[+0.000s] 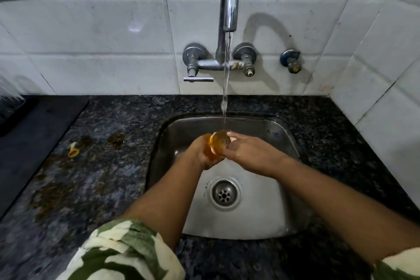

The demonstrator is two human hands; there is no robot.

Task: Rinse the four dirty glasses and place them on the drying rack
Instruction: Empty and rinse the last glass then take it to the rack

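— Nearest?
— Green-and-cream patterned sleeves (pixel 122 254) at the bottom edge, bare forearms reaching over the steel sink (pixel 268 207), drain (pixel 224 193) just beyond.
— And the hands?
— Left hand (pixel 202 154) wrapped around an amber glass (pixel 218 142), tilted, mouth turned up toward the stream. Right hand (pixel 247 151) at the rim, fingertips (pixel 231 138) reaching into the mouth; curled or straight, cannot tell.
— Where exactly?
— Over the basin's back half, right under the running water (pixel 225 88).
— Farther off?
— Yellowish scrap (pixel 73 150) and brown stains on the dark granite counter (pixel 102 166) at left; chrome tap (pixel 229 0) on the white tiled wall (pixel 91 29).
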